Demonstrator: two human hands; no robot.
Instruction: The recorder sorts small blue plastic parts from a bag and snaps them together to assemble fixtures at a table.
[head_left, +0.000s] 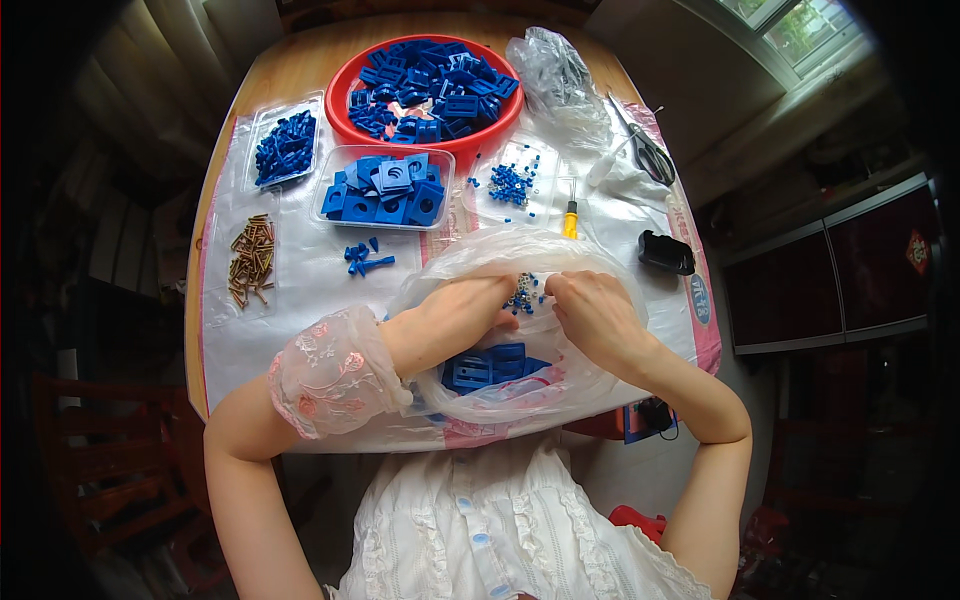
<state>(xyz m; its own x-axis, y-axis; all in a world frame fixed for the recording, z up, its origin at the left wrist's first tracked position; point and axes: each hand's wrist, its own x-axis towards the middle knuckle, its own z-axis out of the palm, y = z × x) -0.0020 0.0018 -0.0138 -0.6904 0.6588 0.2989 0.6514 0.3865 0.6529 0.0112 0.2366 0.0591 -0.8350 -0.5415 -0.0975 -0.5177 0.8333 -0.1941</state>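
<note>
Both hands are inside a clear plastic bag (600, 380) lying on the near edge of the table. My left hand (455, 315) and my right hand (595, 310) meet over a cluster of small blue pieces (522, 295), fingers curled close together. Whether they pinch a piece is hidden by the fingers. Flat blue square parts (490, 365) lie in the bag beneath my wrists. A lacy pink sleeve cover (335, 375) wraps my left forearm.
Red bowl of blue parts (430, 90) at the back. Clear trays of blue parts (385, 190), (285, 145). Brass screws (252, 258) at left. Small blue pegs (512, 183), yellow-handled screwdriver (570, 218), scissors (645, 150), black object (665, 252), crumpled bag (560, 75).
</note>
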